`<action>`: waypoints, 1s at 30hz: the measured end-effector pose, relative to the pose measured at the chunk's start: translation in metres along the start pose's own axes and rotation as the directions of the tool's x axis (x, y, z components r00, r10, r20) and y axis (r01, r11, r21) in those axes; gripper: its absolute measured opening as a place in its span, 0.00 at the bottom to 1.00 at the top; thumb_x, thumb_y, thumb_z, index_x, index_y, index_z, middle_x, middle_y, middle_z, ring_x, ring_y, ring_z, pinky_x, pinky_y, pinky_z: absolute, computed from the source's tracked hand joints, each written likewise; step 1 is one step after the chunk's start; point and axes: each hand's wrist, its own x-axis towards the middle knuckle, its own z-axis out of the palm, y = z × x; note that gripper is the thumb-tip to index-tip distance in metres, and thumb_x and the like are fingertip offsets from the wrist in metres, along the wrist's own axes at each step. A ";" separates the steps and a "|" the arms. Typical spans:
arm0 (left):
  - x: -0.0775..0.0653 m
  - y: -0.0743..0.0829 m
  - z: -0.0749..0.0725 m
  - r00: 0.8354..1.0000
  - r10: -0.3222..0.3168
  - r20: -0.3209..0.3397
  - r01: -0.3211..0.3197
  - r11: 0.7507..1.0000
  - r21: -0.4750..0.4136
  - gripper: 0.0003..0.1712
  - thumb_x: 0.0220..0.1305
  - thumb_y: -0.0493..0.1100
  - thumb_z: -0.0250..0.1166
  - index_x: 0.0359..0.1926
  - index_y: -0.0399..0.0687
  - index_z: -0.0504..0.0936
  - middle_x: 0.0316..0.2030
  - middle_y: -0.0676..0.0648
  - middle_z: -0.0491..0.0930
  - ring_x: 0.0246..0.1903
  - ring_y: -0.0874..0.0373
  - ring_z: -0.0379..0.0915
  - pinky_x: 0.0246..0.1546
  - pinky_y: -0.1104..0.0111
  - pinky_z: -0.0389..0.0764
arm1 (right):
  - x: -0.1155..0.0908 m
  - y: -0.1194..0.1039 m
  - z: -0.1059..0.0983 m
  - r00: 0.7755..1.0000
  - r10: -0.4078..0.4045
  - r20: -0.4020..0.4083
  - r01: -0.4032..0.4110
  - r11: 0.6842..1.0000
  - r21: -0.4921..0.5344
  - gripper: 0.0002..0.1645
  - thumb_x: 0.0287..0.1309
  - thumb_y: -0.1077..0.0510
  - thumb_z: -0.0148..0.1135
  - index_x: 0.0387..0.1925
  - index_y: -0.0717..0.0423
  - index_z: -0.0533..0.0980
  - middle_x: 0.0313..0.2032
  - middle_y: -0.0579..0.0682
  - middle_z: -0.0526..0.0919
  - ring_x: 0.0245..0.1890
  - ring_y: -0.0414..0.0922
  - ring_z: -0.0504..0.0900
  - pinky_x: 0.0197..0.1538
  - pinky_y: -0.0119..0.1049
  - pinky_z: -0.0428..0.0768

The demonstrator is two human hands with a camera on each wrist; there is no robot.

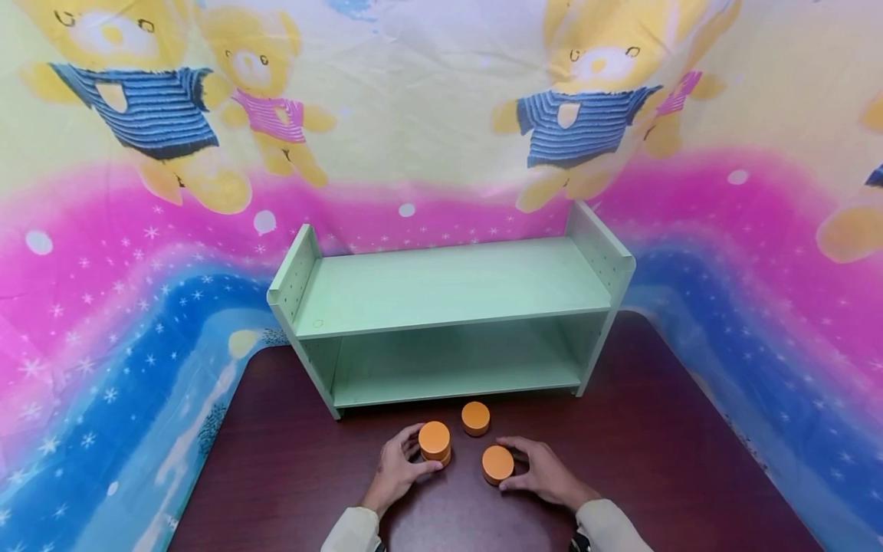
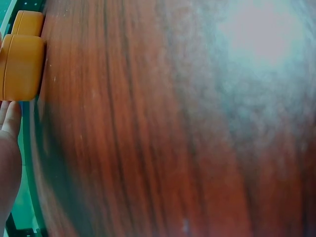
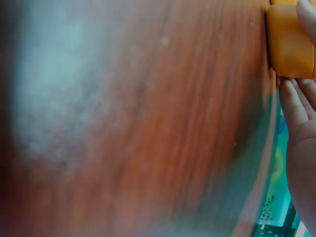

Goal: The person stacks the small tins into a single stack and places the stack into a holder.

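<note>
Near the middle of the table are round orange containers with flat tops. My left hand (image 1: 400,469) curls its thumb and fingers around the left orange container (image 1: 434,438); a second orange rim shows just under its top. My right hand (image 1: 541,471) holds the right orange container (image 1: 498,463) between thumb and fingers. Farther back, between them, another orange container (image 1: 475,418) stands untouched. In the left wrist view, the held container (image 2: 22,69) has rounded edges and a seam, with fingertips against its side. The right wrist view shows the right container (image 3: 291,42) with the thumb over it.
A pale green two-tier shelf (image 1: 455,287) stands behind the containers, its front close to the rear one. Dark reddish-brown tabletop (image 1: 276,460) lies under everything. A cloth backdrop (image 1: 414,115) printed with bears hangs behind and on both sides.
</note>
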 end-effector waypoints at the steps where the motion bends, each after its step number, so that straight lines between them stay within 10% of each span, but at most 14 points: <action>1: 0.000 0.000 0.000 1.000 -0.016 0.002 0.016 1.000 -0.014 0.43 0.43 0.33 0.82 0.61 0.30 0.74 0.58 0.31 0.75 0.56 0.36 0.75 0.54 0.61 0.82 | 0.000 0.000 0.000 1.000 0.001 0.001 -0.001 1.000 0.015 0.46 0.44 0.54 0.82 0.63 0.67 0.72 0.61 0.63 0.76 0.59 0.59 0.78 0.57 0.43 0.81; 30: 0.000 -0.004 0.002 0.994 -0.098 -0.050 0.093 0.992 -0.090 0.39 0.40 0.29 0.82 0.57 0.30 0.78 0.56 0.31 0.77 0.56 0.37 0.75 0.55 0.61 0.82 | 0.006 -0.016 0.000 0.995 -0.054 -0.087 0.055 0.998 0.014 0.44 0.47 0.49 0.80 0.63 0.64 0.74 0.57 0.56 0.79 0.58 0.58 0.78 0.57 0.42 0.82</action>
